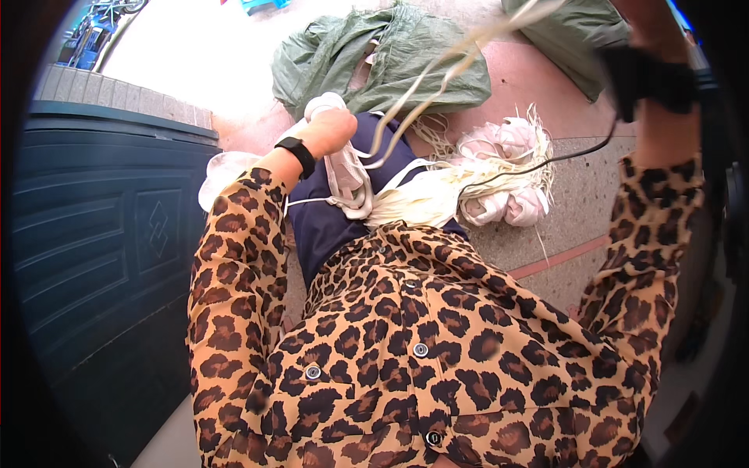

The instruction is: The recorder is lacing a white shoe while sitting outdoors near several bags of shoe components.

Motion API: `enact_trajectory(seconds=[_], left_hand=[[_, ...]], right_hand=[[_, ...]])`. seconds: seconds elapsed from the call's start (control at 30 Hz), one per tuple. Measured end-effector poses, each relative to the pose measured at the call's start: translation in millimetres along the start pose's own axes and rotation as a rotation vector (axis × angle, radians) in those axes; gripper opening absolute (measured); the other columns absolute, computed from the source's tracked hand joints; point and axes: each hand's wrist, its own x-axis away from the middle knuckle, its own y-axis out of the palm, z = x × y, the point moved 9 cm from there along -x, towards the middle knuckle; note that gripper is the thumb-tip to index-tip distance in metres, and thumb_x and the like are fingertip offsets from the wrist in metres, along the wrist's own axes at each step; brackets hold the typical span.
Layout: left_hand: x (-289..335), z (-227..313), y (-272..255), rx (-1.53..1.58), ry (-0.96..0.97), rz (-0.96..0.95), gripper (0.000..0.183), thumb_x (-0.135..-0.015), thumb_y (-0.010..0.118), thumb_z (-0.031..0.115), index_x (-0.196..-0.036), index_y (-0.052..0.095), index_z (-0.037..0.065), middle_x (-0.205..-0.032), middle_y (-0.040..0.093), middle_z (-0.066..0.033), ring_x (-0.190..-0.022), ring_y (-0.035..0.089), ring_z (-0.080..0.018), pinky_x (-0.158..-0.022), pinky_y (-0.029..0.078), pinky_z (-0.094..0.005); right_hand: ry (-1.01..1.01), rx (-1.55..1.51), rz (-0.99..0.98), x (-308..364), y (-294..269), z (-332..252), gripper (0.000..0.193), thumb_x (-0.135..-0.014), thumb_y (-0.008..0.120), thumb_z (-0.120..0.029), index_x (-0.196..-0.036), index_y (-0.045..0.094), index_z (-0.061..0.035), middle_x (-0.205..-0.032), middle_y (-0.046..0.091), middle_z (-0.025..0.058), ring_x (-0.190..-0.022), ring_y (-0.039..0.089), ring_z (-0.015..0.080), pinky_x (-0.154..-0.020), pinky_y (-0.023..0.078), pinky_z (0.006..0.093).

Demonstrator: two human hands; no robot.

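My left hand (331, 131) is closed around a pale pinkish-white shoe (349, 183) above my dark-blue-covered lap. Long cream shoelaces (437, 86) rise from the shoe, slightly blurred, toward the top edge. High at the upper right is my right hand (655, 27); the frame cuts off its fingers, and the raised laces run up toward it, held in the air. A bundle of loose cream laces (421, 195) lies across my lap beside the shoe. Another pale shoe (226, 178) shows partly behind my left wrist.
More pale shoes (503, 142) sit to the right of my lap, with laces strewn over them. Green woven sacks (445, 66) lie ahead. A dark cable (577, 153) hangs from my right wrist strap. On the left stands a blue panelled door (109, 210).
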Motion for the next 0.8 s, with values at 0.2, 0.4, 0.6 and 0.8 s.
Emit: enact_trajectory(seconds=[0.2,0.4,0.6,0.8], left_hand=[[7,-46,12,0.576,-0.336,-0.041,0.021,-0.073,0.054,0.019,-0.077,0.065,0.002,-0.083,0.063,-0.0151,-0.077,0.061,-0.0281,-0.064,0.047,-0.0355],[-5,-33,10,0.298,-0.153,-0.116,0.021,-0.072,0.052,0.017,-0.077,0.065,0.002,-0.081,0.063,-0.0156,-0.077,0.061,-0.0298,-0.066,0.047,-0.0368],[0,-32,13,0.234,-0.103,-0.134,0.021,-0.072,0.049,0.014,-0.077,0.064,0.001,-0.081,0.063,-0.0168,-0.078,0.061,-0.0297,-0.066,0.047,-0.0362],[5,-36,2,0.401,-0.282,-0.240,0.022,-0.070,0.052,0.015,-0.080,0.064,-0.001,-0.083,0.062,-0.0186,-0.080,0.061,-0.0313,-0.069,0.047,-0.0356]], right_hand=[[0.696,0.033,-0.358,83,140,198,0.022,-0.086,0.051,-0.023,-0.096,0.060,-0.0056,-0.078,0.058,0.0024,-0.050,0.049,0.0072,-0.048,0.048,0.0222],[0.763,-0.153,-0.386,131,249,308,0.024,-0.085,0.050,-0.023,-0.093,0.060,-0.0032,-0.065,0.054,0.0024,-0.056,0.054,0.0099,-0.048,0.048,0.0252],[0.407,0.050,-0.349,116,255,284,0.022,-0.083,0.050,-0.020,-0.090,0.060,-0.0018,-0.075,0.061,0.0138,-0.066,0.060,0.0281,-0.061,0.047,0.0369],[0.236,0.324,-0.549,129,300,219,0.012,-0.073,0.053,-0.012,-0.081,0.060,-0.0068,-0.072,0.060,0.0166,-0.075,0.059,0.0335,-0.066,0.046,0.0418]])
